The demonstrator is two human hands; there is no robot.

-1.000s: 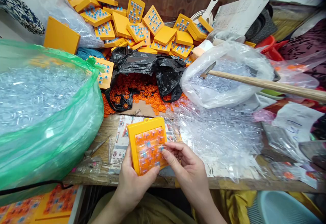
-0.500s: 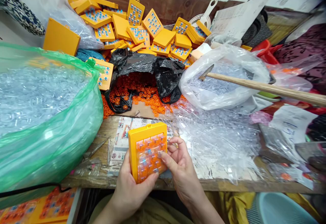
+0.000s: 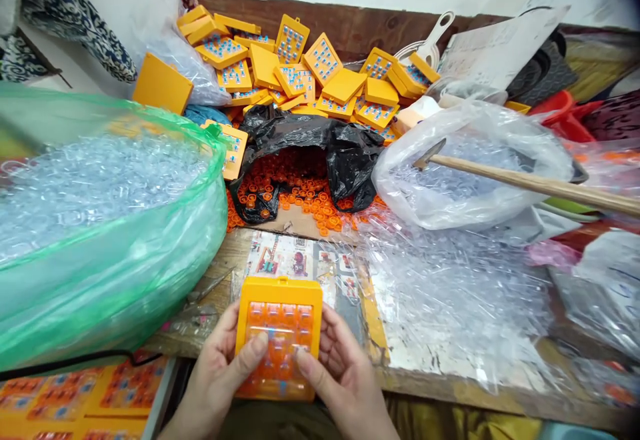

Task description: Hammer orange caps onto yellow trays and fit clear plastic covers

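Both my hands hold one yellow square tray [image 3: 278, 297] low in the middle of the view, near the table's front edge. Its face carries rows of orange parts under clear caps. My left hand [image 3: 217, 377] grips its left side with the thumb laid across the face. My right hand [image 3: 340, 380] grips the right side, thumb pressing on the lower rows.
A green bag of clear caps [image 3: 95, 213] fills the left. A black bag spilling orange rings [image 3: 300, 160] lies behind, with a heap of yellow trays [image 3: 310, 73] beyond. A clear bag [image 3: 470, 160] with a wooden-handled tool [image 3: 530, 183] sits right. Filled trays [image 3: 90, 400] lie lower left.
The tray has come down and toward me and now faces me squarely. My right hand has gone from touching the face with fingertips to gripping the right side, thumb on it.
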